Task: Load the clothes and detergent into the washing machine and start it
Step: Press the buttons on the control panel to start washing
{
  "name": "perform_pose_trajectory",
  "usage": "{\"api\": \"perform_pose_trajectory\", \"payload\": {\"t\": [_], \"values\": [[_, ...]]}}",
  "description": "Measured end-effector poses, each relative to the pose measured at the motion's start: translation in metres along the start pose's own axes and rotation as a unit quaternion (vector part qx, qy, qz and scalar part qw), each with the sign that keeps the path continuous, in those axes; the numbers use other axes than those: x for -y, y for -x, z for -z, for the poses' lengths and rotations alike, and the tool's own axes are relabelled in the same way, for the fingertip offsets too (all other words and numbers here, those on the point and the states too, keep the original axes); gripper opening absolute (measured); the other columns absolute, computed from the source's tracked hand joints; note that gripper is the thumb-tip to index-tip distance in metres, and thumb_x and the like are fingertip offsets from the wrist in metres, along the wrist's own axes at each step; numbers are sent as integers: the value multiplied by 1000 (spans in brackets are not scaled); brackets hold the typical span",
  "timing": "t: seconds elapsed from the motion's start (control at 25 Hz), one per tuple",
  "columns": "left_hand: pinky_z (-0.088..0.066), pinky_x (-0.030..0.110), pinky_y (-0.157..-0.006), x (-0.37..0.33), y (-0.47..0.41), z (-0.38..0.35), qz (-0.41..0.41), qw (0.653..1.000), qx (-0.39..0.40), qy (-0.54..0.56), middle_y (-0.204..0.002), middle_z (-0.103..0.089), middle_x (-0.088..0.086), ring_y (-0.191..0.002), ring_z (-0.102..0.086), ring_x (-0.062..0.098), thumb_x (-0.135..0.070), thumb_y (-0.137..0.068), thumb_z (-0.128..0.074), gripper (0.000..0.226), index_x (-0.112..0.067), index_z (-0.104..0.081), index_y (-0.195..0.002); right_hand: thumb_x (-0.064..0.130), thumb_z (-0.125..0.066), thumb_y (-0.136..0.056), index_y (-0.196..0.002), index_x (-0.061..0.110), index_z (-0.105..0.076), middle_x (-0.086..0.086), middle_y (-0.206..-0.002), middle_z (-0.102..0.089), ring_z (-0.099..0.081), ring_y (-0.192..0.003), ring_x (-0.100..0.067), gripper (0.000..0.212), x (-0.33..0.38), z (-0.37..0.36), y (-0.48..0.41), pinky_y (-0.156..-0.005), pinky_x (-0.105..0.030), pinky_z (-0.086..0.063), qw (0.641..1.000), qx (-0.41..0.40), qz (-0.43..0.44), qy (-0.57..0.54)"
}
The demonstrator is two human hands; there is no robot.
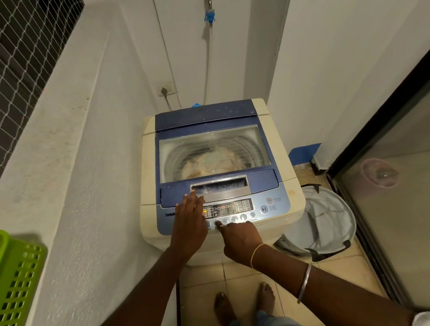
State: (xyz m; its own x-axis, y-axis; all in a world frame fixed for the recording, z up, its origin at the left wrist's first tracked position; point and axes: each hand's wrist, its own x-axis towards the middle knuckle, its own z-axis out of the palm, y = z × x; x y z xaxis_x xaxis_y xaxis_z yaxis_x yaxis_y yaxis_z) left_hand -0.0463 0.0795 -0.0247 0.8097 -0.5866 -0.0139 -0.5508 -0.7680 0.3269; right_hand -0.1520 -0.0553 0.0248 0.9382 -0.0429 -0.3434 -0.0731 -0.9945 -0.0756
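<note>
A cream and blue top-loading washing machine (282, 141) stands against the far wall with its glass lid (212, 150) closed. Pale clothes (216, 162) lie in the drum under the glass. Small lights glow on the control panel (232, 208) at the machine's front. My left hand (189, 223) rests flat on the panel's left side, fingers spread and empty. My right hand (237, 239) is curled, its index finger touching a round button (217, 223) in the lower button row. No detergent container is in view.
A grey laundry basket (325, 220) lies on the tiled floor right of the machine. A green plastic crate (9, 290) sits on the ledge at the left. A glass sliding door (406, 198) runs along the right. The plug sits in a wall socket (166, 89) behind the machine.
</note>
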Motion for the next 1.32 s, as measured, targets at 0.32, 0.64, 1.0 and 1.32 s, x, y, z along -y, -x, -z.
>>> {"api": "perform_pose_trajectory", "payload": {"t": [0.32, 0.64, 1.0, 1.32], "values": [[-32, 55, -116, 0, 7, 6, 7, 1000, 20, 1, -156, -39, 20, -145, -35, 40, -10, -92, -64, 57, -4, -45, -145, 19, -60, -81, -138, 12, -49, -11, -130, -55, -49, -123, -32, 58, 9, 1, -3, -92, -44, -48, 998, -50, -17, -41], [-39, 57, -112, -6, 14, 6, 0, 1000, 28, -2, -153, -43, 20, -143, -39, 40, -19, -97, -57, 50, -4, -48, -144, 27, -59, -90, -150, 9, -35, -12, -154, -37, -32, -143, -31, 67, 4, -12, 6, -113, -50, -35, 996, -54, -32, -67], [-27, 54, -120, -64, 13, 7, -9, 998, 36, -46, -160, -33, 15, -149, -30, 34, -30, -103, -41, 50, -9, -43, -149, 38, -53, -96, -155, 12, -25, -10, -163, -23, -20, -150, -31, 71, -52, -9, 35, -118, -53, -27, 994, -49, -56, -79], [-29, 52, -119, -132, 23, -7, 2, 997, 24, -70, -159, -35, 15, -148, -31, 34, -33, -103, -36, 51, -10, -44, -147, 39, -52, -97, -157, 13, -18, -9, -166, -15, -13, -153, -31, 74, -109, -8, 69, -120, -55, -21, 993, -43, -45, -96]]}}
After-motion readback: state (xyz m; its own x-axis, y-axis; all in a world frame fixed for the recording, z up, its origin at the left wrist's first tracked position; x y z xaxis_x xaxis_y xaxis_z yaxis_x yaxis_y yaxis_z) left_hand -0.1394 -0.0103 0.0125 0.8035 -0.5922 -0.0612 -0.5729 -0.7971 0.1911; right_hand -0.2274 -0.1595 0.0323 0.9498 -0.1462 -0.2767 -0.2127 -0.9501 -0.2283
